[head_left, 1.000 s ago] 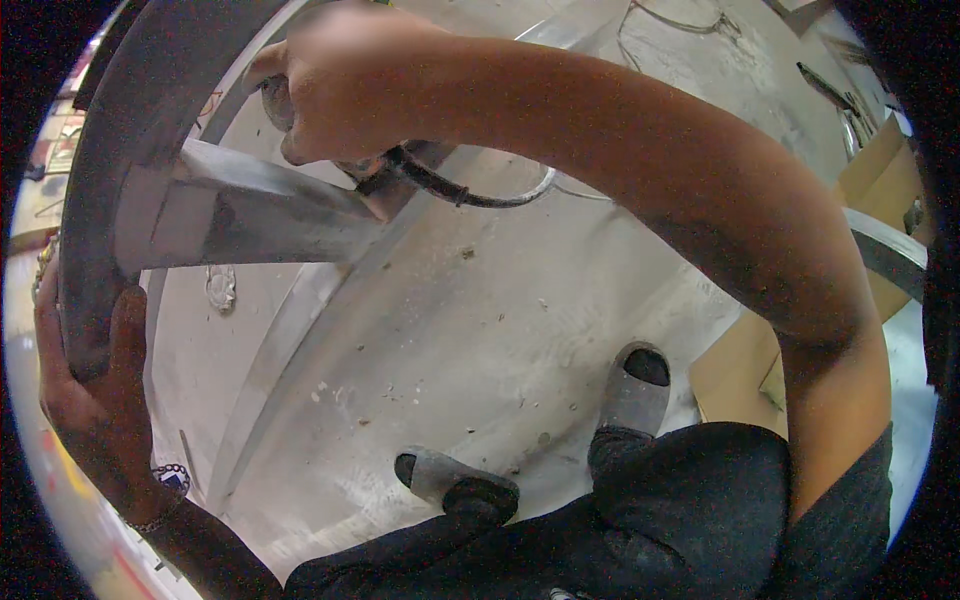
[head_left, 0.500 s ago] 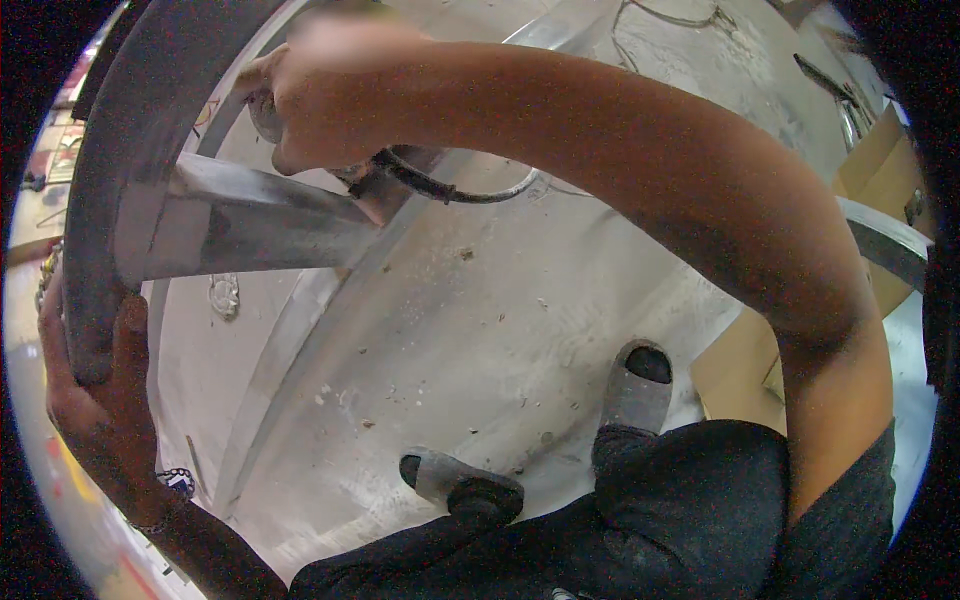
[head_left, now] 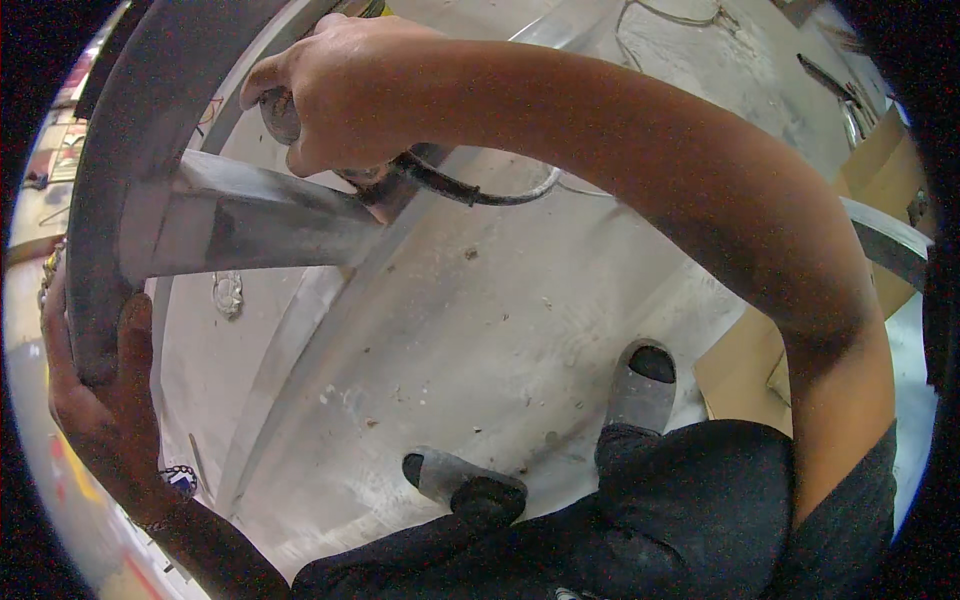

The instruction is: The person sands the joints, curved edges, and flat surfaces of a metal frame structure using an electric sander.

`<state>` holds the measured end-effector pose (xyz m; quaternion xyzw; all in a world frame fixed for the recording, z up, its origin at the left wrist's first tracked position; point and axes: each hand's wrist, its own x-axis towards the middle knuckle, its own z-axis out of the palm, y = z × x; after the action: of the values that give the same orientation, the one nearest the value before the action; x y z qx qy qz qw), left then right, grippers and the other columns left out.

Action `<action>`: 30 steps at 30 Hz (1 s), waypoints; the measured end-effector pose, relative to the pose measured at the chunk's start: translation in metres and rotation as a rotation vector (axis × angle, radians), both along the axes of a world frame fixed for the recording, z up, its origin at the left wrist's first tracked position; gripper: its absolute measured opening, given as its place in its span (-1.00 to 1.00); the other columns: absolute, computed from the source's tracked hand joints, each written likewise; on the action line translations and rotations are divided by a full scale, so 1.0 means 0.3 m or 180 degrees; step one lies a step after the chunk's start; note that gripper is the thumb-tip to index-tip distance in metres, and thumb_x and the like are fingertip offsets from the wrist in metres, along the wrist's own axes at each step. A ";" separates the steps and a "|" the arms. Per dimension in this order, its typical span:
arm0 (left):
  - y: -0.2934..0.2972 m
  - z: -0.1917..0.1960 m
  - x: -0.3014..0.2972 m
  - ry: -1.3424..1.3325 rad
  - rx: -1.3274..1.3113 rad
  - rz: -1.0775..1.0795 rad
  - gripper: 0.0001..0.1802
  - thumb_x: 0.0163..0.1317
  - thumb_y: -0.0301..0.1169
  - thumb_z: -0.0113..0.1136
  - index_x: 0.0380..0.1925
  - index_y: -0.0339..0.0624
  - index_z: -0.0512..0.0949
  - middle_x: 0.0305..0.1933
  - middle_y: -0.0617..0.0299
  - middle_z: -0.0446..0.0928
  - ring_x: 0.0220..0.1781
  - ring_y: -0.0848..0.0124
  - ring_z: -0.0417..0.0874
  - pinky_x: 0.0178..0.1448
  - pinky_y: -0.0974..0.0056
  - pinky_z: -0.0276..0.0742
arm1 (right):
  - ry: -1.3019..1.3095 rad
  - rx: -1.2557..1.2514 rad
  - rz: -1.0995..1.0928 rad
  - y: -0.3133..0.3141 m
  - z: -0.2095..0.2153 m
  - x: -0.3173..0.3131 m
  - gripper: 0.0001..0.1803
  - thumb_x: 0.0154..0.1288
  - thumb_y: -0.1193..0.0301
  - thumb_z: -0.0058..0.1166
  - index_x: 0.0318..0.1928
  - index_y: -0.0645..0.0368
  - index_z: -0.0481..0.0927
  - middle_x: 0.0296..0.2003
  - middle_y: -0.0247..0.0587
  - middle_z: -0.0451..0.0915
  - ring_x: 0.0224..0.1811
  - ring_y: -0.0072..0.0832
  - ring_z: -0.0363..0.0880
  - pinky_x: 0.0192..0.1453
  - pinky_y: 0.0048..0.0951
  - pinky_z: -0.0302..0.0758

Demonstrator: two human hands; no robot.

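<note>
Left hand [head_left: 102, 412] clasping near end of metal beam [head_left: 125, 180]; right hand [head_left: 345, 95] gripping grey tool [head_left: 281, 117] just right of beam.

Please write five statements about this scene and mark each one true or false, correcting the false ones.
1. The left grip holds the lower end of the dark curved piece. True.
2. The right grip is empty. False: it holds a round-ended object.
3. The cardboard is at the picture's left. False: it is at the right.
4. A bracelet is on the left wrist. True.
5. The person wears boots. False: open-toed slippers.
</note>
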<state>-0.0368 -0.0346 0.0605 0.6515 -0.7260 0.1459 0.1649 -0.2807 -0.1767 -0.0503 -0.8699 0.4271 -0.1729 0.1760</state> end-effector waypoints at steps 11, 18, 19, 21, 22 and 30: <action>0.006 0.000 -0.022 0.0038 0.0004 0.0082 -0.34 0.31 -0.31 0.44 0.38 -0.18 0.47 0.30 0.01 0.60 0.26 0.25 0.64 0.36 0.13 0.54 | -0.0300 -0.0564 0.0010 0.006 -0.064 -0.004 -0.60 0.21 0.13 0.22 -0.01 0.03 0.74 -0.22 -0.15 0.78 -0.22 -0.23 0.79 -0.15 -0.18 0.74; 0.004 0.001 -0.029 0.0139 0.0057 0.0067 -0.35 0.31 -0.29 0.45 0.37 -0.18 0.48 0.26 0.01 0.62 0.25 0.25 0.65 0.35 0.14 0.54 | 0.0103 -0.0348 0.0007 0.005 -0.042 0.003 -0.40 0.15 0.17 0.27 0.25 -0.08 0.61 -0.02 -0.01 0.73 0.03 -0.11 0.70 0.05 -0.15 0.68; 0.007 0.001 -0.028 0.0225 0.0083 0.0090 -0.35 0.31 -0.28 0.45 0.37 -0.18 0.48 0.26 0.00 0.63 0.24 0.25 0.65 0.34 0.14 0.54 | -0.0079 -0.0583 0.0109 0.015 -0.032 -0.005 -0.58 0.18 0.17 0.25 0.05 -0.04 0.72 -0.14 -0.09 0.76 -0.11 -0.13 0.76 -0.08 -0.11 0.72; 0.006 -0.001 -0.027 0.0039 0.0009 -0.0010 -0.35 0.31 -0.29 0.45 0.36 -0.18 0.48 0.23 0.00 0.64 0.22 0.24 0.67 0.32 0.14 0.56 | -0.0035 -0.0258 0.0154 0.030 0.001 -0.019 -0.64 0.29 0.18 0.20 0.08 -0.06 0.66 -0.05 -0.11 0.67 -0.06 -0.13 0.73 -0.02 -0.11 0.70; 0.006 -0.002 -0.028 -0.0071 -0.0043 -0.0079 -0.35 0.30 -0.29 0.45 0.36 -0.18 0.48 0.22 0.00 0.64 0.20 0.24 0.68 0.31 0.14 0.57 | 0.0195 0.0297 0.0089 0.031 0.022 -0.033 -0.51 0.38 0.20 0.17 0.29 -0.11 0.49 0.18 -0.06 0.54 0.12 -0.10 0.65 0.16 -0.14 0.64; 0.016 -0.010 -0.067 0.0476 0.0127 0.0142 -0.35 0.31 -0.31 0.44 0.36 -0.22 0.47 0.14 0.03 0.69 0.13 0.26 0.72 0.25 0.17 0.60 | 0.0121 0.0497 0.0286 0.042 -0.006 -0.070 -0.32 0.50 0.25 0.10 0.54 -0.05 0.20 0.33 -0.08 0.46 0.33 -0.25 0.54 0.40 -0.25 0.54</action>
<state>-0.0569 -0.0299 0.0574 0.6797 -0.6997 0.0860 0.2023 -0.3018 -0.1643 -0.0523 -0.8750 0.4031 -0.1144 0.2427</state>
